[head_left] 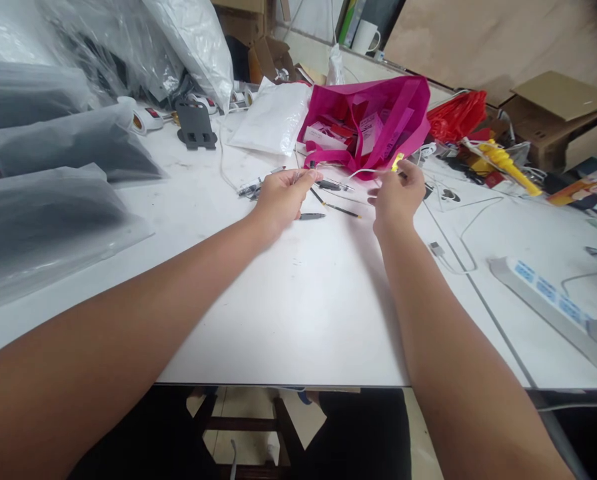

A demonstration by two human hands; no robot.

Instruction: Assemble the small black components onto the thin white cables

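At upper centre we find the left hand [281, 197] pinching a small piece [312, 164] near pens [330, 186]; right hand [400, 195] curled, hold unclear.

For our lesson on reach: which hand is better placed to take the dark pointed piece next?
Probably the left hand: the dark pointed piece lies close beside it, while the right hand is farther away. The left hand seems to pinch something small, so may need freeing.

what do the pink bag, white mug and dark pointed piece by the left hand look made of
Pink bag: probably matte non-woven fabric, given its soft folds. White mug: likely ceramic, smooth and rigid. Dark pointed piece: perhaps plastic, from its smooth surface; too small to be sure.
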